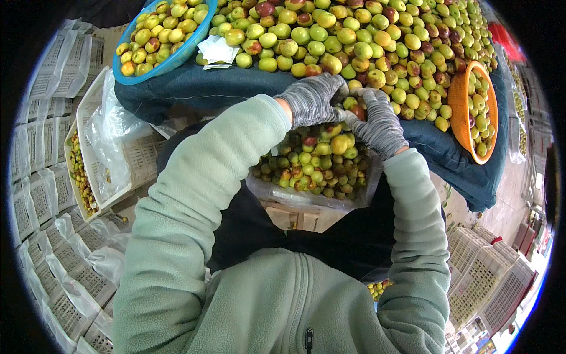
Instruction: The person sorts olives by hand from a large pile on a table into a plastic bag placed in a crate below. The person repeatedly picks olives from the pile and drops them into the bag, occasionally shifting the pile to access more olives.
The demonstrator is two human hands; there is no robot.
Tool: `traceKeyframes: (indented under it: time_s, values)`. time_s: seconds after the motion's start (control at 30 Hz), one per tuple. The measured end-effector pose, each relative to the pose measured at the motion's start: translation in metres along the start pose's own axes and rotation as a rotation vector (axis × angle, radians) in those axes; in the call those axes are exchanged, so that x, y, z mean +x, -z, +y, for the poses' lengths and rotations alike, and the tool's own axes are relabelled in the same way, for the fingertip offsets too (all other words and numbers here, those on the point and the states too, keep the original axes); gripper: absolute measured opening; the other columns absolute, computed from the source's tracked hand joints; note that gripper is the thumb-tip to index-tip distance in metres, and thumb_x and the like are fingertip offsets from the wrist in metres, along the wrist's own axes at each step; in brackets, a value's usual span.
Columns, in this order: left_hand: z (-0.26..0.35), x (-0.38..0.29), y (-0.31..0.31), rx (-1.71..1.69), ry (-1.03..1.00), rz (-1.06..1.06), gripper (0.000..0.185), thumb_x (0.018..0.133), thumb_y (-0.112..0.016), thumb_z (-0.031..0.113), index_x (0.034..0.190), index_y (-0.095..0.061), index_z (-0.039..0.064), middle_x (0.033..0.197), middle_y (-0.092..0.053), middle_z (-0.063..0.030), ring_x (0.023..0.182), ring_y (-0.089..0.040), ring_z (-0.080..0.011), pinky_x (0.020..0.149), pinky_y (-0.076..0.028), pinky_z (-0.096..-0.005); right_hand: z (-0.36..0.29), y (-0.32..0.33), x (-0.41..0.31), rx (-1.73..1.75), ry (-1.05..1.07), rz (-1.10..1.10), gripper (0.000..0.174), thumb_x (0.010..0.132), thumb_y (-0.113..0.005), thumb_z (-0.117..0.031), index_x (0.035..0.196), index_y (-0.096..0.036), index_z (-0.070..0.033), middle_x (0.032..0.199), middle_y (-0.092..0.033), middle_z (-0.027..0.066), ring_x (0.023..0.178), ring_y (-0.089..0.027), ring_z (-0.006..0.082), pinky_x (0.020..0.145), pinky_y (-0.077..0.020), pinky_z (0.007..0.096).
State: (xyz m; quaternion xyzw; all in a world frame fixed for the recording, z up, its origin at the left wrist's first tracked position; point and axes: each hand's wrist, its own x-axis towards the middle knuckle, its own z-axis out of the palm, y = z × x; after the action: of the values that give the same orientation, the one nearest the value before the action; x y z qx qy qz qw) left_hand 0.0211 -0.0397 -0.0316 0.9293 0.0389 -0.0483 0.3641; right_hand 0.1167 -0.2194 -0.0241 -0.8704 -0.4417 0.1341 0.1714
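Observation:
Both my hands wear grey striped knit gloves and meet at the near edge of a heap of green and reddish jujubes (318,33). My left hand (311,99) curves inward, its fingertips close to the heap; whether anything lies within its palm is hidden. Facing it, my right hand (376,121) is curled around a few jujubes (353,107) in the gap between the two hands. Directly below, between my knees, stands a crate lined with clear plastic (305,197), and more jujubes (316,166) fill it.
A blue basket (205,33) of jujubes sits at the heap's left, near white paper slips (219,51). An orange basket (460,108) leans at the right. Dark blue cloth (203,84) covers the table edge. White plastic crates (482,276) stand on both sides.

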Motion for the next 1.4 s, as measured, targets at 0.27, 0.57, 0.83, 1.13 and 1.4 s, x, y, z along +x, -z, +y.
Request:
traceKeyframes:
  time_s: [0.27, 0.57, 0.83, 1.13, 1.4]
  values:
    - [-0.013, -0.006, 0.034, -0.047, 0.034, 0.191, 0.032, 0.086, -0.071, 0.018, 0.114, -0.060, 0.006, 0.099, -0.066, -0.0076, 0.092, -0.065, -0.0166, 0.085, -0.053, -0.0309, -0.007, 0.002, -0.003, 0.186, -0.017, -0.224, 0.033, 0.087, -0.065, -0.032, 0.110, -0.064, -0.009, 0.095, -0.066, 0.0134, 0.091, -0.065, 0.0293, 0.082, -0.0508, 0.0378]
    - [-0.036, -0.051, 0.085, 0.153, 0.230, 0.421, 0.028, 0.088, -0.068, 0.029, 0.109, -0.063, 0.012, 0.098, -0.068, -0.0050, 0.092, -0.066, -0.0174, 0.088, -0.052, -0.0326, -0.026, -0.024, -0.026, 0.036, 0.039, -0.584, 0.034, 0.091, -0.053, -0.035, 0.096, -0.066, -0.004, 0.088, -0.066, 0.0207, 0.088, -0.063, 0.0393, 0.077, -0.0496, 0.0459]
    - [-0.045, -0.119, 0.113, -0.524, 0.024, 0.617, 0.020, 0.092, -0.060, 0.012, 0.111, -0.062, 0.004, 0.095, -0.065, -0.0047, 0.087, -0.058, -0.0097, 0.081, -0.047, -0.0224, -0.028, -0.141, -0.033, -0.332, 0.126, -0.400, 0.026, 0.093, -0.048, -0.019, 0.112, -0.061, -0.008, 0.118, -0.062, 0.0158, 0.103, -0.062, 0.0320, 0.087, -0.0496, 0.0434]
    - [-0.040, -0.145, 0.123, -0.742, -0.070, 0.706, 0.014, 0.090, -0.061, 0.005, 0.104, -0.063, 0.003, 0.094, -0.062, -0.0012, 0.088, -0.056, -0.0095, 0.080, -0.047, -0.0238, -0.025, -0.208, 0.010, -0.459, -0.263, -0.661, 0.045, 0.100, -0.034, -0.027, 0.143, -0.040, -0.013, 0.149, -0.039, 0.0107, 0.133, -0.043, 0.0270, 0.110, -0.0353, 0.0422]
    - [-0.044, -0.145, 0.120, -0.802, -0.040, 0.691, 0.013, 0.090, -0.061, 0.004, 0.102, -0.062, 0.003, 0.086, -0.060, 0.0015, 0.076, -0.054, -0.0056, 0.070, -0.046, -0.0209, -0.044, -0.168, -0.010, -0.606, -0.248, -0.427, 0.066, 0.085, -0.061, -0.038, 0.141, -0.040, -0.011, 0.146, -0.042, 0.0148, 0.133, -0.044, 0.0297, 0.112, -0.0334, 0.0400]
